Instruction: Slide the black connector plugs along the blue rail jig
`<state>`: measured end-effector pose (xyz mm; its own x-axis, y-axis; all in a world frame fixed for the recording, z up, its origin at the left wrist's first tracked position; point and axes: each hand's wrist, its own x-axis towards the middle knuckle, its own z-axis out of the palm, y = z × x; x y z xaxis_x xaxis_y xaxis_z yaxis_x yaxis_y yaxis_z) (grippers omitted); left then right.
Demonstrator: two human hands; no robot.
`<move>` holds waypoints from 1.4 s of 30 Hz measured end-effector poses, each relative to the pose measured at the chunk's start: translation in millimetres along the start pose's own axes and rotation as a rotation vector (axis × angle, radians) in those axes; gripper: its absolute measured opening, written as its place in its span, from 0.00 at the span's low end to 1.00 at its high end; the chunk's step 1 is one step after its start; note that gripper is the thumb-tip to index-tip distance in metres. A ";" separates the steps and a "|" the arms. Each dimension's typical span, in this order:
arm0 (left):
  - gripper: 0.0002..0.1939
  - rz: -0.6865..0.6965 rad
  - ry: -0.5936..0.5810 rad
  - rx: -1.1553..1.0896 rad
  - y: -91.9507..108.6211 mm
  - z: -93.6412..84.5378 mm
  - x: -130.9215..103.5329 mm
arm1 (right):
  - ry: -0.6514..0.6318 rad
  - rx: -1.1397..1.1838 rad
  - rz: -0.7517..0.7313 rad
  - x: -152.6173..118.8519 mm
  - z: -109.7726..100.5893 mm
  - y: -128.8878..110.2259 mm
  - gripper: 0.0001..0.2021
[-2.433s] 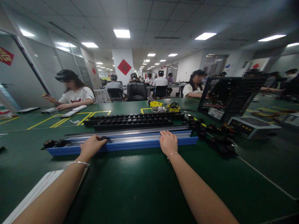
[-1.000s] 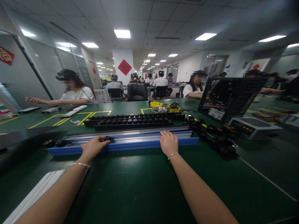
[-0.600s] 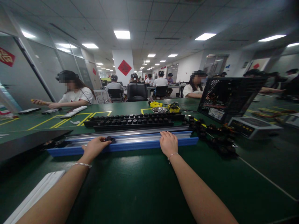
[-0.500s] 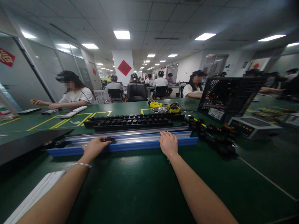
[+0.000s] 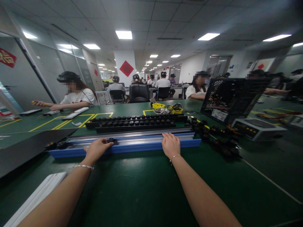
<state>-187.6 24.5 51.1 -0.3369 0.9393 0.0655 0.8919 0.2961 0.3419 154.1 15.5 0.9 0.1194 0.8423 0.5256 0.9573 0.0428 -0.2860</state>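
A long blue channel (image 5: 146,146) with a bright metal strip (image 5: 142,139) inside lies crosswise on the table in front of me. My left hand (image 5: 97,148) is over its left half, closed, with thumb and fingers on a small black round part (image 5: 111,141) at the strip. Toward the channel's right end, my right hand (image 5: 170,144) wraps over the rim with its fingers bent across the inside; its thumb is hidden. More black round parts (image 5: 62,144) sit at the left end of the channel.
Behind the channel stand black rails (image 5: 134,123) filled with round parts. Loose black parts (image 5: 224,143), a power supply (image 5: 257,127) and an open computer case (image 5: 224,101) are at right. A dark panel (image 5: 30,151) and white strip (image 5: 35,200) lie left. Co-workers sit beyond.
Both hands keep their places on the channel and the black part. Only a slight shift of the whole view shows.
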 end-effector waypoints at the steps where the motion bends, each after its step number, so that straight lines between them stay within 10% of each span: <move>1: 0.28 0.000 -0.005 -0.003 0.0 0.1 -0.2 | -0.003 -0.001 0.000 0.0 -0.3 -0.1 0.21; 42: 0.27 0.040 0.007 0.007 11.4 3.8 -8.4 | -0.022 -0.002 0.008 -0.3 -1.8 -0.1 0.21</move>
<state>-173.4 20.7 50.9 -0.3035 0.9490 0.0856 0.9066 0.2600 0.3325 154.5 14.3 2.2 0.1213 0.8540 0.5059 0.9569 0.0349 -0.2884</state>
